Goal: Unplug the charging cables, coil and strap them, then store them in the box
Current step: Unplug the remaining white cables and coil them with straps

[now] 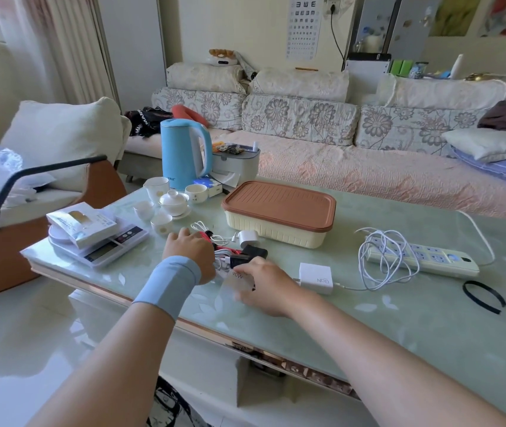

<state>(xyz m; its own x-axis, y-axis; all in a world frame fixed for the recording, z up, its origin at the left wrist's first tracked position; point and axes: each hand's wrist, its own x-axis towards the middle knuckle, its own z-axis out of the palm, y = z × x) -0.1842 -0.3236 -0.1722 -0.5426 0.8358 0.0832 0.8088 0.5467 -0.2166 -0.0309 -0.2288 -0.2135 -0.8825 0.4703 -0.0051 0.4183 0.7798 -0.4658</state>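
My left hand (188, 248) holds a bundle of red and white cables (225, 252) on the glass table. My right hand (265, 285) grips a white charger marked 90W (237, 277) with a black strap end (253, 252) just above it. A white GaN charger (315, 277) lies to the right, its loose white cable (384, 260) heaped over a power strip (424, 257). A black strap (483, 295) lies near the right front. The cream box with a brown lid (279, 211) stands shut behind the hands. A small white plug (248, 238) sits beside it.
A kitchen scale with a packet (98, 238), white tea cups (168, 204), a blue kettle (182, 154) and a grey container (236, 161) crowd the table's left and back. A sofa runs behind the table; an armchair stands at left.
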